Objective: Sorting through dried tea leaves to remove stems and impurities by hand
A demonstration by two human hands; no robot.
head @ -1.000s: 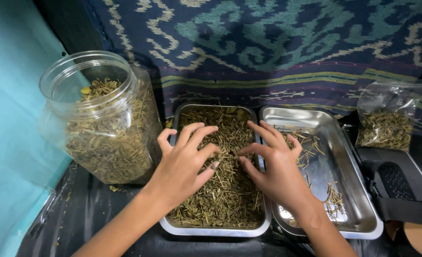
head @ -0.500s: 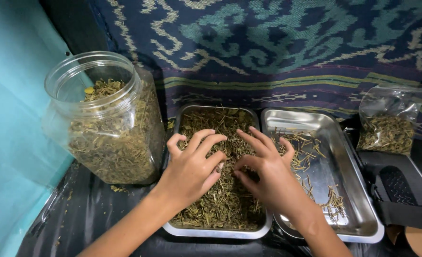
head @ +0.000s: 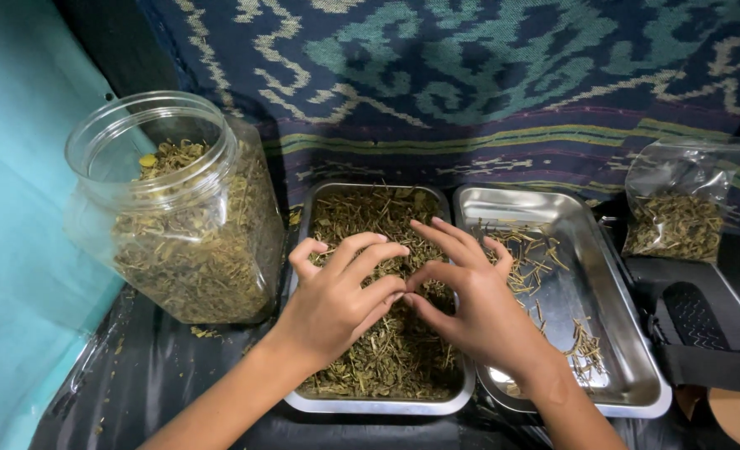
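Metal tray (head: 378, 404), rectangular, on black sheeting: filled with dried green-brown herbs (head: 391, 354), leaf and stalk mixed.

Left hand (head: 336, 300): over the tray's middle, fingers curled, tips pressed into the herbs; whether it grips any cannot be told.

Right hand (head: 470, 304): just right of the left hand, fingertips nearly meeting it, fingers spread and bent onto the herbs, wrist crossing the tray's right rim.

Second tray (head: 616, 333): touching the first tray's right side, mostly bare, scattered stalks (head: 532, 254).

Clear jar (head: 178, 212): left of the tray, lidless, holding the same herbs.

Plastic bag (head: 678, 204): well right of the tray, partly filled with herbs.
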